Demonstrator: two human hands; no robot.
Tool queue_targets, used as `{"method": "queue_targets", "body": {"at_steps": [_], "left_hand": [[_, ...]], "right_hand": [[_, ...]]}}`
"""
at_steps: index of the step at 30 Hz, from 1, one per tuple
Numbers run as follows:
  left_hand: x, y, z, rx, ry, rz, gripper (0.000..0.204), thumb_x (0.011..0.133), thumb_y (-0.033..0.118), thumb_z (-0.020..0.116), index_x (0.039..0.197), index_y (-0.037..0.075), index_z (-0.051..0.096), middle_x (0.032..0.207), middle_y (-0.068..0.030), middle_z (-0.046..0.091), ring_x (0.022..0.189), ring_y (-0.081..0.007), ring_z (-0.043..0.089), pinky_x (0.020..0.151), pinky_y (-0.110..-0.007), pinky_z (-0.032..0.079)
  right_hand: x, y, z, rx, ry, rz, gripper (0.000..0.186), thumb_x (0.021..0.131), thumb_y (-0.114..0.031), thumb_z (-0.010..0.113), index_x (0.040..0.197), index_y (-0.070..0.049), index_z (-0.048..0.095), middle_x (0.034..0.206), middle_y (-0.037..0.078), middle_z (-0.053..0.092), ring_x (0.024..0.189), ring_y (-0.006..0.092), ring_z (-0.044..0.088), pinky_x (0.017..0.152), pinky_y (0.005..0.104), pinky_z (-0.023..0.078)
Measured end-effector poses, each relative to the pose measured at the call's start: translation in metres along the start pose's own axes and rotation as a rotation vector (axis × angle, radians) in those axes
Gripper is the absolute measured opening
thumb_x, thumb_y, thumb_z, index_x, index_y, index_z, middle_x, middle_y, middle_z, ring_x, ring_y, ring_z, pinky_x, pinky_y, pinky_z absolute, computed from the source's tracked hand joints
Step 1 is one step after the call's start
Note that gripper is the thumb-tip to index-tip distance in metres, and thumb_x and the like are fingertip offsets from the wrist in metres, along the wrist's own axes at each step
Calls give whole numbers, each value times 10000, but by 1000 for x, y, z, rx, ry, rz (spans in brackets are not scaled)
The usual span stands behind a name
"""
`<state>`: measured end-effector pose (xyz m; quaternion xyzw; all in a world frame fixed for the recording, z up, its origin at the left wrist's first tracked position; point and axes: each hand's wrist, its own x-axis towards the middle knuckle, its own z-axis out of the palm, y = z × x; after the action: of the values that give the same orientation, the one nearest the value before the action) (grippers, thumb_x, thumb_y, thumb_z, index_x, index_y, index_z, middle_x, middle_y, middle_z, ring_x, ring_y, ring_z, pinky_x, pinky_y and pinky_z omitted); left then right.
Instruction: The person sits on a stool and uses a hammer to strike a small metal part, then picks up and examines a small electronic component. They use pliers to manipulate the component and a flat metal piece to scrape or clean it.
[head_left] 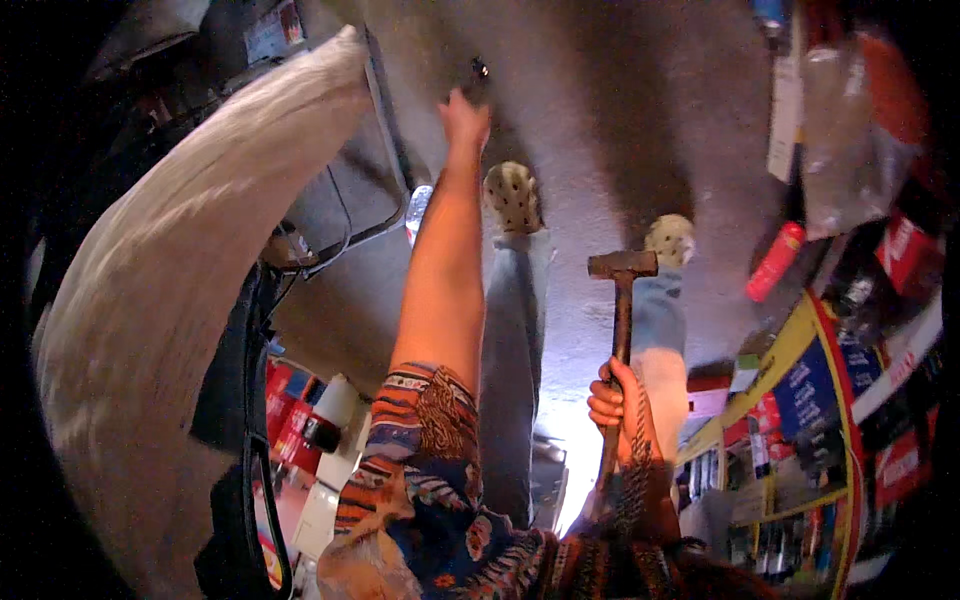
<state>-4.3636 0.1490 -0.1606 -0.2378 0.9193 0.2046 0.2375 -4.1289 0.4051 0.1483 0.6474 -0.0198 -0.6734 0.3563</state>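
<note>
Hammer (622, 264) is clenched by its handle in the right hand (625, 405), its head above the fist. Left of and beyond the hammer, the left hand (467, 120) is right by a small dark object (480, 70); I cannot tell whether its fingers grip it. Right of the hammer, a yellow-edged shelf unit (850, 450) carries a blue panel (805, 392) with blurred pale printing. Grey floor (570, 110) spreads beyond the hammer, leftward to a pale panel's (150, 300) curved edge.
</note>
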Motion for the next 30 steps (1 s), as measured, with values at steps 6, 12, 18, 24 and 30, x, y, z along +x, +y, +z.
{"method": "queue_targets", "body": {"at_steps": [6,12,18,24,30], "left_hand": [[108,-11,27,173,108,262,396,689,108,678,1060,38,560,1109,-248,481,942,-371,555,822,-423,466],[-12,46,1,-1133,-29,-127,179,790,159,667,737,13,578,699,-64,596,573,-107,529,535,-258,440],[-241,122,-140,-1965,-701,-564,200,869,161,584,1009,23,545,835,-63,571,653,-109,526,529,-194,431],[-431,181,-374,-2204,-905,-77,194,855,158,595,991,27,548,863,-66,558,598,-106,498,520,-186,412],[-706,149,-652,-1524,-266,110,161,850,129,596,927,-4,551,800,-64,578,570,-118,531,528,-215,438]], "right_hand": [[44,12,-18,509,-358,280,228,953,-313,391,882,-126,502,543,-46,339,411,70,312,362,214,289],[55,18,-14,316,-342,121,236,946,-288,412,829,-107,507,548,-50,362,418,75,317,368,217,293],[-90,37,37,-4,-51,-157,232,897,-312,512,748,-140,467,490,-93,291,376,32,240,337,190,183],[-305,118,81,-470,134,-388,220,901,-312,494,770,-137,473,500,-93,274,375,20,243,336,180,188],[-516,281,18,-520,-208,-348,197,895,-285,512,770,-135,495,496,-83,280,361,19,242,319,172,196]]}}
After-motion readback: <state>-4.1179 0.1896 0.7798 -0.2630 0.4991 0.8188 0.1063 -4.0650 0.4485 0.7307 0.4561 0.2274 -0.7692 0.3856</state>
